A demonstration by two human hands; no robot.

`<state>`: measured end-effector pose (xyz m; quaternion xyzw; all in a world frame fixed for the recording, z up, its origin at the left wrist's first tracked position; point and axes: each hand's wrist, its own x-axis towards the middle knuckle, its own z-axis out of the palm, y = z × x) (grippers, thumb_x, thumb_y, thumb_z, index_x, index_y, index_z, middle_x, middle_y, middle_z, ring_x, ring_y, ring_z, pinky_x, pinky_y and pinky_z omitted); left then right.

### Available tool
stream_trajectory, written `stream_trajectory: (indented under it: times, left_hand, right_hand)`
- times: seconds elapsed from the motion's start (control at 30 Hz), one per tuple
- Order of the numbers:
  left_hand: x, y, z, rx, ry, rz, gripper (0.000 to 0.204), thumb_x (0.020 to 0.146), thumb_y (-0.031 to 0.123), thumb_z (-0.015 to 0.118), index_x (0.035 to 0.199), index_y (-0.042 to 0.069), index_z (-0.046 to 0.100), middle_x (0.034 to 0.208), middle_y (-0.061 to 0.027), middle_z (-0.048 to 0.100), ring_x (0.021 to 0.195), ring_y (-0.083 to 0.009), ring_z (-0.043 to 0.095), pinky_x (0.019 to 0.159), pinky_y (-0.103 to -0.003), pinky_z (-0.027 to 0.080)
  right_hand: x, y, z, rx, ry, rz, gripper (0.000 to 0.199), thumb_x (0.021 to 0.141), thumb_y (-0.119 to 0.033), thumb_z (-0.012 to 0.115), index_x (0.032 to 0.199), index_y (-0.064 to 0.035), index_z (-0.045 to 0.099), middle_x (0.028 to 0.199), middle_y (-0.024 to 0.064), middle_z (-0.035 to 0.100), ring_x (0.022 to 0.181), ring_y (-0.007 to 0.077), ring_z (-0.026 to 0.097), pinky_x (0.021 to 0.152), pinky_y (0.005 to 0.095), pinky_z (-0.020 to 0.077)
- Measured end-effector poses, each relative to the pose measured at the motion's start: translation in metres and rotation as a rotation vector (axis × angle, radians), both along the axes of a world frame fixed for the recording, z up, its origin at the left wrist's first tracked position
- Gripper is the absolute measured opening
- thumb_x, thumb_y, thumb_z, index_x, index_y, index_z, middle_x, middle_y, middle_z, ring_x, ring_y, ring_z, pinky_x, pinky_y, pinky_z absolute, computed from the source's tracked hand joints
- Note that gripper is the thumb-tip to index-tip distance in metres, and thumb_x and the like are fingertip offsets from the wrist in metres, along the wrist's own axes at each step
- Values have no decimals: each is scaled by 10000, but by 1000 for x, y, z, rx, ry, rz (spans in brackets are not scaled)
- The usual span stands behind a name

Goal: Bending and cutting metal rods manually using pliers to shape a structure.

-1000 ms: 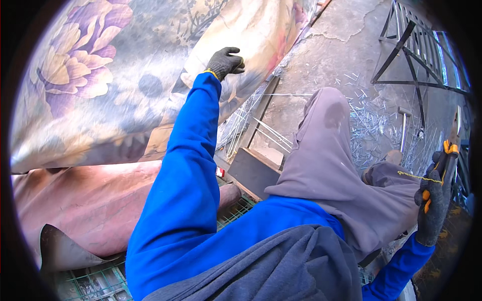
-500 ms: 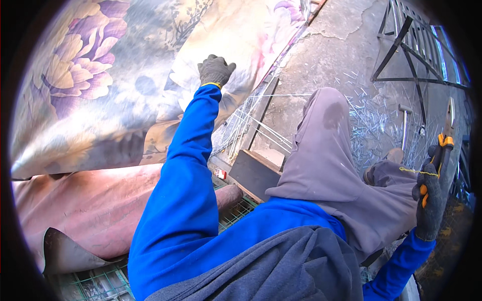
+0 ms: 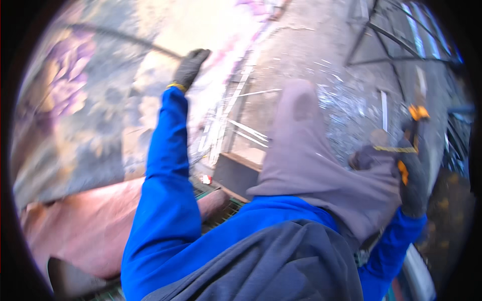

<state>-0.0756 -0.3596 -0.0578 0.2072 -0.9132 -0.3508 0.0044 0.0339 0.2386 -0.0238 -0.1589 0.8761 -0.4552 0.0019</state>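
My left hand [image 3: 191, 69], in a dark grey glove with a yellow cuff, closes on a pale floral fabric sheet [image 3: 108, 105]. A dark straight line, perhaps a fold, runs across the sheet up to that hand; blur keeps me from being sure. My right hand [image 3: 413, 183], also gloved, is wrapped round pliers [image 3: 418, 112] with orange and black handles, their jaws pointing up beside my leg. A thin yellow strand [image 3: 395, 149] crosses in front of the right hand and the handles. Below the floral sheet lies a rolled pinkish sheet [image 3: 90, 226].
A hammer [image 3: 384, 113] and many scattered nails [image 3: 346, 108] lie on the concrete floor beyond my knee. A dark metal frame [image 3: 401, 60] stands at the far right. White cords [image 3: 248, 133] and a dark board [image 3: 234, 175] are left of my leg.
My left hand has shifted left and slightly up, and its wrist has turned. A dark line now shows across the floral sheet. The right hand keeps the pliers. The whole view has shifted and blurred.
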Motion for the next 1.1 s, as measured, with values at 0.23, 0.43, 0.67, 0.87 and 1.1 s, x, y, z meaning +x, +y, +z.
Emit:
stream_trajectory:
  times: [0.23, 0.43, 0.67, 0.87, 1.1]
  left_hand:
    - [36, 252, 39, 497, 58, -957, 490, 961, 158, 722, 1415, 40, 578, 1185, -96, 701, 1068, -171, 651, 957, -296, 515]
    - [51, 322, 58, 576, -113, -1297, 285, 996, 262, 664, 1197, 62, 696, 1066, -60, 728, 1014, -158, 663, 904, -312, 528]
    - [26, 309, 41, 1817, 157, -521, 527, 1058, 461, 494, 1291, 22, 669, 1467, -257, 544, 1393, -397, 491, 1178, -601, 355]
    - [44, 326, 51, 2323, -89, -554, 363, 1105, 354, 437, 990, 70, 632, 1003, -97, 703, 987, -284, 660, 879, -471, 553]
    - [105, 361, 31, 759, -137, -1058, 575, 968, 357, 716, 1461, 118, 543, 1065, -89, 731, 923, -136, 655, 827, -269, 530]
  right_hand:
    - [0, -42, 27, -537, -562, -198, 482, 885, -190, 808, 1270, 2, 593, 970, 35, 633, 767, 105, 620, 667, 264, 511]
    - [2, -52, 38, -280, -427, -298, 583, 864, -244, 840, 1331, -22, 569, 946, 13, 585, 759, 94, 604, 620, 253, 499]
    - [12, -50, 25, -794, -525, -371, 548, 888, -287, 840, 1277, -22, 560, 946, 35, 581, 824, 113, 625, 684, 287, 554]
    - [4, -43, 16, -1418, -424, -267, 476, 965, -300, 748, 1311, -49, 539, 996, 48, 615, 896, 172, 662, 799, 378, 574]
    - [-20, -13, 23, -1896, -194, -56, 365, 997, -185, 628, 1279, 34, 550, 1073, 145, 604, 1011, 243, 612, 921, 400, 520]
